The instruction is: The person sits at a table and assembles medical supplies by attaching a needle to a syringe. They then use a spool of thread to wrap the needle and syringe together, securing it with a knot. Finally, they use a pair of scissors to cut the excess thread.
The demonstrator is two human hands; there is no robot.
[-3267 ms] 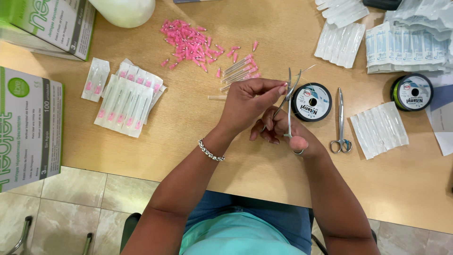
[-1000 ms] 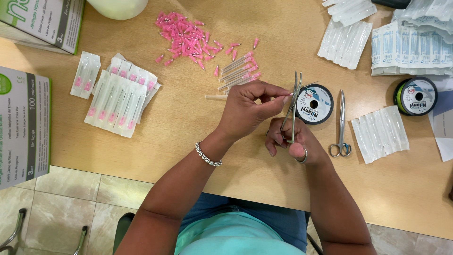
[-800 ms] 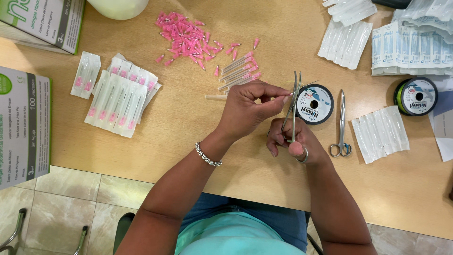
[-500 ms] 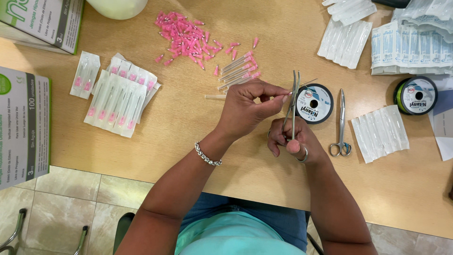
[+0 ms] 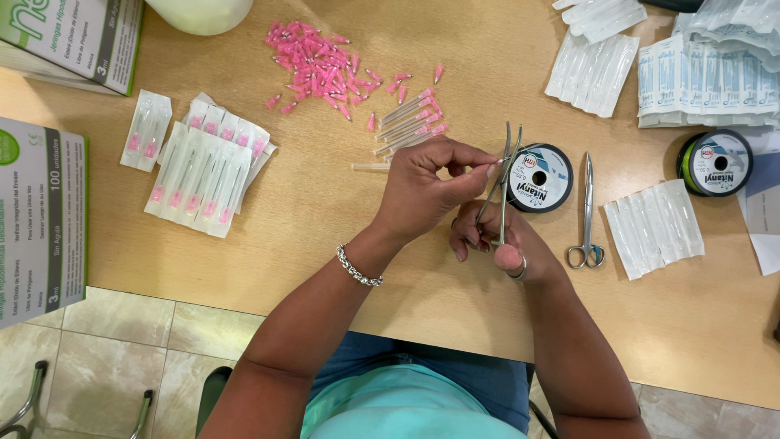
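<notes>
I am gripping the slim steel forceps [image 5: 497,191] upright in my right hand [image 5: 496,240], its tips beside my left hand's [image 5: 422,191] pinched fingers [image 5: 479,168].

Pink caps [image 5: 315,58], sealed packets [image 5: 203,169], grey boxes [image 5: 39,218], spare scissors [image 5: 587,215] lie about.

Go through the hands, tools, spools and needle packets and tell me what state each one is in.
Left hand: fingertips pinched together.
Right hand: gripping curved steel forceps, tips slightly apart.
Second steel forceps: lying flat, closed.
Black thread spool: lying flat.
Pink-hubbed needle packets: sealed.
</notes>
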